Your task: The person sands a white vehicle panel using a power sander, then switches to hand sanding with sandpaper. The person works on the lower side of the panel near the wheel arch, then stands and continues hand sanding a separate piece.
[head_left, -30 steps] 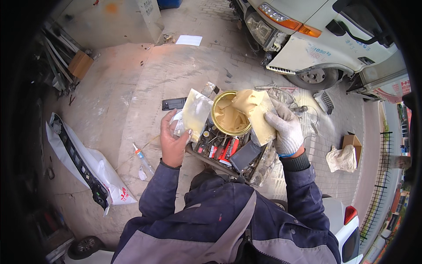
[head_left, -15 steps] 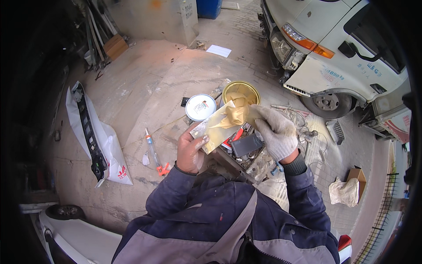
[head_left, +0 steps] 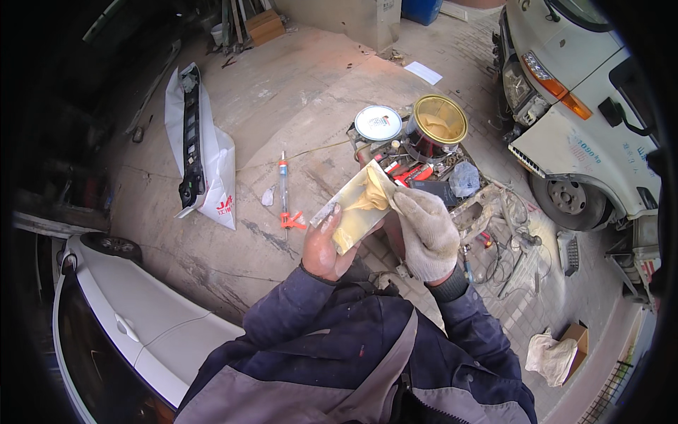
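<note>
My bare left hand (head_left: 323, 247) holds a thin rectangular mixing board (head_left: 346, 233) by its lower left edge, tilted. A thick lump of tan putty (head_left: 373, 192) lies on its far right part, with a thinner smear toward the near end. At the board's right edge, my right hand (head_left: 427, 233), in a whitish work glove, is closed on a thin putty scraper, mostly hidden by the fingers and putty. Beyond the hands stands an open putty can (head_left: 429, 141) with a gold rim and tan putty inside. Its round white lid (head_left: 378, 123) lies to its left.
Tools and a clear plastic bag (head_left: 464, 179) crowd the stand below the can. A sealant gun (head_left: 284, 191) and a black car part on white wrapping (head_left: 222, 155) lie left on the ground. A white car (head_left: 155, 311) stands near left, a damaged white truck (head_left: 565, 134) far right.
The board and both hands have drawn back from the can toward me. The putty lump, earlier overlapping the can's mouth, now sits lower on the board. My view has shifted left.
</note>
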